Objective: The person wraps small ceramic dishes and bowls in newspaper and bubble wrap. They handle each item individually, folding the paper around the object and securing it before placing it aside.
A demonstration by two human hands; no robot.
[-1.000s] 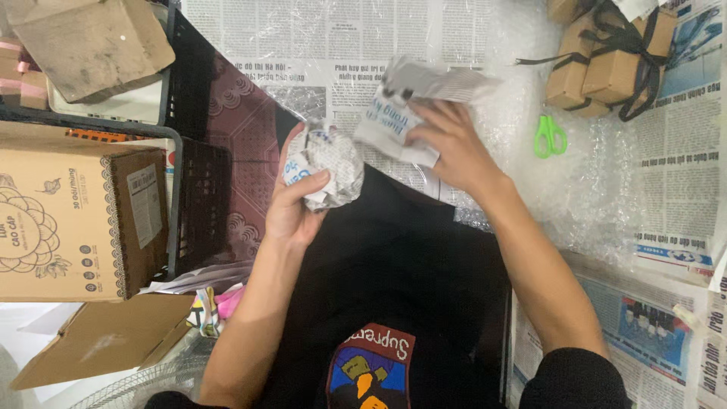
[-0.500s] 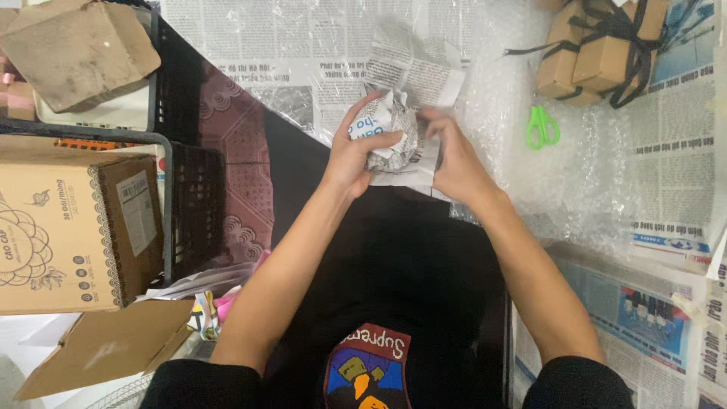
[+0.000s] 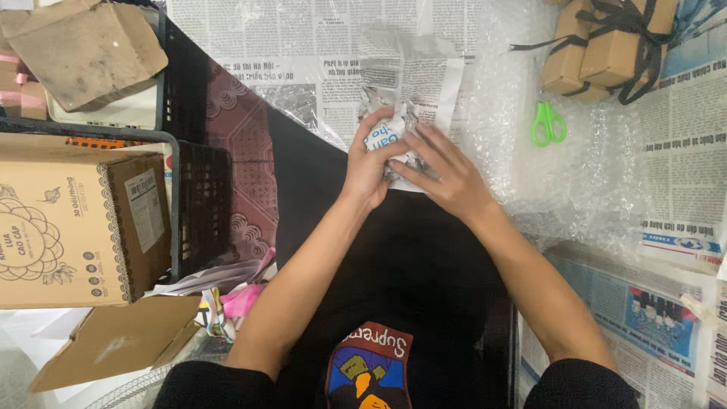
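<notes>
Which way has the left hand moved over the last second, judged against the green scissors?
Yes. The left hand moved up and right toward the green scissors, meeting the right hand.

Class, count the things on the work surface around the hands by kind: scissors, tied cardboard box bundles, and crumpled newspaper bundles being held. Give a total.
Green scissors: 1
Tied cardboard box bundle: 1
Crumpled newspaper bundle, held between left hand and right hand: 1
Total: 3

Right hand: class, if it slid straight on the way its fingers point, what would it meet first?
The right hand points up-left, already touching the crumpled newspaper bundle; just behind that sits the left hand.
</notes>
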